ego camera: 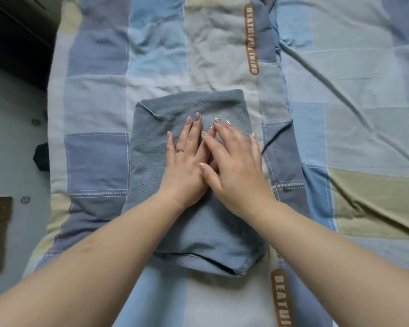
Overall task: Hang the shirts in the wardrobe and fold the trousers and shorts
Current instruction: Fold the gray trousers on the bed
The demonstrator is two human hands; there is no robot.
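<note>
Two bare forearms reach in from the near edge. The left hand (187, 166) and right hand (234, 166) lie flat, fingers straight and slightly spread, gripping nothing, thumbs overlapping, pressing one folded blue-grey denim garment (194, 230). It sits directly under the fingertips at the scene's centre, long axis running near to far, both hands equally close. It rests on one blue, grey and beige patchwork quilt (340, 126).

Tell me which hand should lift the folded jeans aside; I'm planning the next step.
Probably the left hand: it lies flat on the folded jeans, while the right hand partly overlaps it on top.
</note>
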